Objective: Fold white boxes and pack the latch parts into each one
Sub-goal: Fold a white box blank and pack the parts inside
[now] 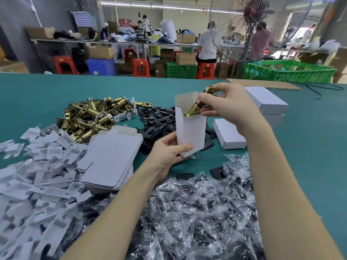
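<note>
A white box (pixel 189 132) stands upright above the green tabletop (pixel 309 147), its top flaps open. The left hand (pixel 169 152) grips it low down, thumb across the front face and fingers (pixel 165 141) curled round the back. A brass latch (pixel 199 104) leans into the open mouth, lower end inside the box, upper end sticking out and tilted to the right. The right hand (pixel 229 104) pinches that upper part between thumb and fingers.

Just behind and to the right of the box lies a scatter of black plates (pixel 155 124). Further left is a heap of brass latches (pixel 90 115). In front of that heap sits a stack of flat unfolded boxes (pixel 110 156), and to its left a spread of white card inserts (pixel 37 175). Close to the person, under both forearms, is a large pile of small clear bags (pixel 197 212) holding dark parts. Right of the held box, a closed white box (pixel 229 134) lies flat on the tabletop, and more closed boxes (pixel 266 100) are stacked beyond the right hand.

At the far edge stand a green crate (pixel 289 72) and a large fan (pixel 249 29); behind them, red stools (pixel 140 67) and people at benches.
</note>
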A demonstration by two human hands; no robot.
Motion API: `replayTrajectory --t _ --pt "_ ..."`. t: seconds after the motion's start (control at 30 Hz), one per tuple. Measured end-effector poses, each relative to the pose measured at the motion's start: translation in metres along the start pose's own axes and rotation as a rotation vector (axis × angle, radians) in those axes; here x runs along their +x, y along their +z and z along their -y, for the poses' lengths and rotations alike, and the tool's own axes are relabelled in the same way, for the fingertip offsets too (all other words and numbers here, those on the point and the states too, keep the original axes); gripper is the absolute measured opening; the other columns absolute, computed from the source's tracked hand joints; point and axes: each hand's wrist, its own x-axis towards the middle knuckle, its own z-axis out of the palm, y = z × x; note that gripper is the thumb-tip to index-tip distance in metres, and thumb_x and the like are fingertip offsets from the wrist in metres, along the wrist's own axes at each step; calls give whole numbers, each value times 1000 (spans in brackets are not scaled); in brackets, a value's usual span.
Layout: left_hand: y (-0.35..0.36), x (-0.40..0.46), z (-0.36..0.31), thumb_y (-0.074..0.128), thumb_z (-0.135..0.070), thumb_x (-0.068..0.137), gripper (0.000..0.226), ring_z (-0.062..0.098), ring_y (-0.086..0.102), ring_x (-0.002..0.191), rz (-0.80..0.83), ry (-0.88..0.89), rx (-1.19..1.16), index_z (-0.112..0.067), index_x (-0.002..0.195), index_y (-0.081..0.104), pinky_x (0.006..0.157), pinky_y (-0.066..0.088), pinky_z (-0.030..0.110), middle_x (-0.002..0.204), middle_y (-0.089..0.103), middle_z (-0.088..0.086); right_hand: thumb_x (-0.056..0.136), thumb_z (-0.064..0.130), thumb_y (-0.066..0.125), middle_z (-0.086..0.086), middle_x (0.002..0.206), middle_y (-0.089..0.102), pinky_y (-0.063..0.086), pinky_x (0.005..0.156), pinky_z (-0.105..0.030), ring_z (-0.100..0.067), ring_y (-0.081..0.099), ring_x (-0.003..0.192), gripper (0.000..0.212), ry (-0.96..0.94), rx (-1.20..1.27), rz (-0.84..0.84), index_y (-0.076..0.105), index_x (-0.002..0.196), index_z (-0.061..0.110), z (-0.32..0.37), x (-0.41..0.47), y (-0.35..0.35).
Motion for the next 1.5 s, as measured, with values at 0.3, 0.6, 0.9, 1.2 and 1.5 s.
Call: replayTrajectory --t 0.3,0.6,0.9,1.2,1.5 --pt "3 -2 5 75 12 81 47 24 71 110 1 118 129 -21 115 70 86 61 34 114 76 8 82 34 79 5 83 75 61 70 -32 -9 69 76 9 -101 -479 26 80 87 26 10 -9 6" --pt "1 -3 5 73 13 82 50 27 70 113 -23 133 154 -11 125 67 95 59 41 115 75 10 87 26 60 5 55 70 63 74 -37 -3 68 55 16 -69 -713 117 73 78 28 12 -15 21" --pt "2 -3 1 68 13 87 44 29 71 109 13 75 3 -17 119 67 91 61 45 113 75 10 91 30 59 8 76 77 63 76 -40 -3 71 56 15 -120 -550 97 73 85 28 11 -13 21" --pt "2 -5 -8 55 15 91 49 30 65 111 71 -29 -307 -13 131 60 103 52 49 125 68 11 94 22 64 9 89 77 50 59 -20 -16 73 56 10 -281 -239 -41 73 93 25 19 -15 19" --pt "5 -11 -10 58 13 91 45 32 63 111 122 -48 -392 -19 124 60 97 54 45 124 68 12 95 26 64 12 83 77 49 64 -26 -15 72 57 12 -295 -221 33 74 90 25 20 -18 31"
